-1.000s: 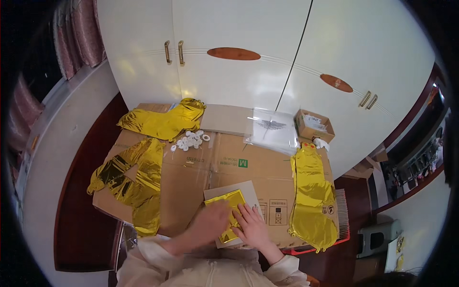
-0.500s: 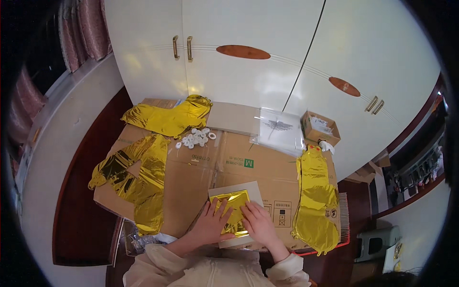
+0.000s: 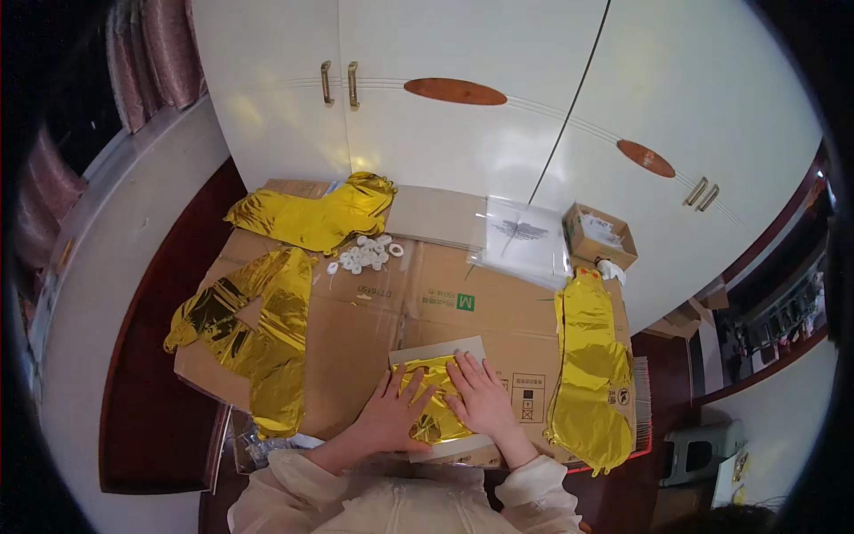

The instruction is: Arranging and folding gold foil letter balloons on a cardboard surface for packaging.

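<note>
A folded piece of gold foil (image 3: 439, 416), which looks like a flat foil balloon, lies on a grey card (image 3: 463, 348) at the near edge of the cardboard. My left hand (image 3: 394, 416) presses on its left part with the fingers spread. Across its upper right lies my right hand (image 3: 482, 400), fingers stretched out flat and reaching the card's top edge. Between the two hands the foil shows wrinkled and shiny; parts of it are hidden under the fingers.
Unfolded gold foil balloons lie at the left (image 3: 280, 334), back left (image 3: 311, 218) and right (image 3: 589, 374) of the cardboard (image 3: 356, 338). Several small white rings (image 3: 363, 256) are heaped behind. Clear plastic bags (image 3: 525, 236) and a small open carton (image 3: 601, 237) sit before the white cabinet (image 3: 445, 142).
My right hand has slid up and outward over the foil, its fingers now at the card's top. The foil's surface has shifted and creased; my left hand has barely moved.
</note>
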{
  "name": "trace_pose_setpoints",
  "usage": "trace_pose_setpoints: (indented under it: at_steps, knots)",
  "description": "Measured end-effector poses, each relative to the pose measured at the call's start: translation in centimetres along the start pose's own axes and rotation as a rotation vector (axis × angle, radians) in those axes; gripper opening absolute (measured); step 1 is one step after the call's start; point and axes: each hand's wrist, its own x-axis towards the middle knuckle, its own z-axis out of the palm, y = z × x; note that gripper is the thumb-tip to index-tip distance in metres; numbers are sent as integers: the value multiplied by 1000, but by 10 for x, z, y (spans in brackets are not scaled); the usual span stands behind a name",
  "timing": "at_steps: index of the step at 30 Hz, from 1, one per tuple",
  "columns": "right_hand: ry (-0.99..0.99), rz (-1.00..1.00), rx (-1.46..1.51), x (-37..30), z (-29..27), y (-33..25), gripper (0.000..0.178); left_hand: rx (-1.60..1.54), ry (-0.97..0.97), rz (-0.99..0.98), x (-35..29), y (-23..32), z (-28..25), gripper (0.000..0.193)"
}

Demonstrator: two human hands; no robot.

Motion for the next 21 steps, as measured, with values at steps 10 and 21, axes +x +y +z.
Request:
trace_pose_setpoints:
  at_steps: [10, 21]
  knots:
    - [-29, -23, -78, 2, -4, 2, 64, -46, 73, 17, -6, -8, 4, 83]
    - [29, -16, -122, 1, -1, 1, 67, -316, 229, -86, 50, -72, -13, 23]
